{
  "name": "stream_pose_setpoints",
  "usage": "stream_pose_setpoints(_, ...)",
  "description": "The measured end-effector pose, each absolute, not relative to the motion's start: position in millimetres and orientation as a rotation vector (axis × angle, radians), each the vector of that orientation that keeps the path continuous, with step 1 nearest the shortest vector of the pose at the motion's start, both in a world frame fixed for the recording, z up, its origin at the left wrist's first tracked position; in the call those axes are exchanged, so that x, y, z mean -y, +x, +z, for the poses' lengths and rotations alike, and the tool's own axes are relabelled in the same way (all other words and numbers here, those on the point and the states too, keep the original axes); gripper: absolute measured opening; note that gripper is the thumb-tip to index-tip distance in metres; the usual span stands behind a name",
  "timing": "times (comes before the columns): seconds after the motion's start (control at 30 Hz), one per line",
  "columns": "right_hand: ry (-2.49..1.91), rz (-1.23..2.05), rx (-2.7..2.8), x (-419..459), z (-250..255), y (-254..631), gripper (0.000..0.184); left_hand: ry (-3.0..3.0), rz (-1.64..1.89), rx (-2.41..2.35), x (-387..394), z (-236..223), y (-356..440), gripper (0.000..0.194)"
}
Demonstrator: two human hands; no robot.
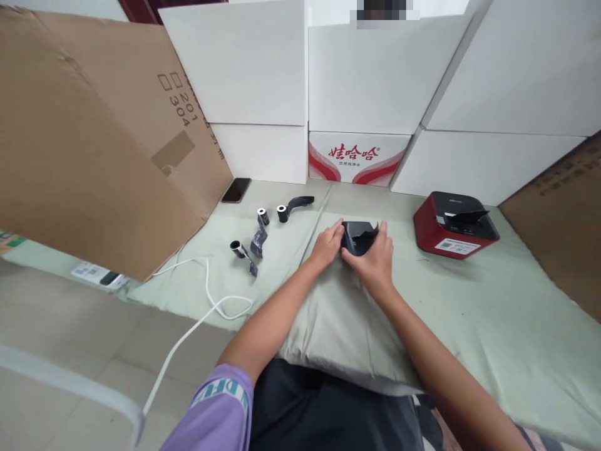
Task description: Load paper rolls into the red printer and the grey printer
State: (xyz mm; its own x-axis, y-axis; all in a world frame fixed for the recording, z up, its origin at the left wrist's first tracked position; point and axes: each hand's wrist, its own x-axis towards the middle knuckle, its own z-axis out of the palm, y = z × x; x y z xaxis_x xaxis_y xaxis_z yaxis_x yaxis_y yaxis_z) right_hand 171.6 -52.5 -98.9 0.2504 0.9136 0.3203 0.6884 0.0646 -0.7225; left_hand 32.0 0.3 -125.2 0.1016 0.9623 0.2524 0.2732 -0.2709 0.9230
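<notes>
A small black printer (355,230), with a dark paper strip curling up from its top, sits between my two hands near the middle of the bed-like surface. My left hand (327,245) grips its left side, fingers along the edge. The right side is held by my right hand (377,258), its thumb at the near edge and its fingers up by the strip. Over to the left lie three paper rolls with dark tails: a near roll (238,249), a middle roll (263,217) and a far roll (282,213).
A red and black printer (456,225) with a dark strip stands at right. White boxes (258,153) wall off the back; a brown cardboard panel (107,138) leans at left. A phone (236,190) lies by it. A white cable (207,282) trails over the front left edge.
</notes>
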Motion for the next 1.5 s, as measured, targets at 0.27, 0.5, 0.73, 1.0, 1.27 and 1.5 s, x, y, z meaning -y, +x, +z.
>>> stream_pose_setpoints(0.27,-1.789,0.326,1.507,74,-111,159,0.128,1.967,0.829,-1.222,2,-124,28,0.058)
stream_pose_setpoints(0.5,-1.721,0.302,1.547,74,-119,163,0.131,1.967,0.807,-1.224,2,-125,24,0.057)
stream_pose_setpoints(0.73,-1.647,0.338,1.525,73,-124,166,0.134,2.001,0.849,-1.323,4,-124,20,0.052)
stream_pose_setpoints(1.0,-1.289,0.686,1.22,67,-131,174,0.079,2.023,0.829,-1.304,-1,-128,13,0.053)
stream_pose_setpoints(1.27,-1.116,0.881,0.928,60,-136,177,0.059,1.983,0.788,-1.184,-6,-128,7,0.059)
stream_pose_setpoints(1.5,-1.076,0.906,0.836,59,-136,177,0.056,1.878,0.765,-1.162,-12,-128,7,0.062)
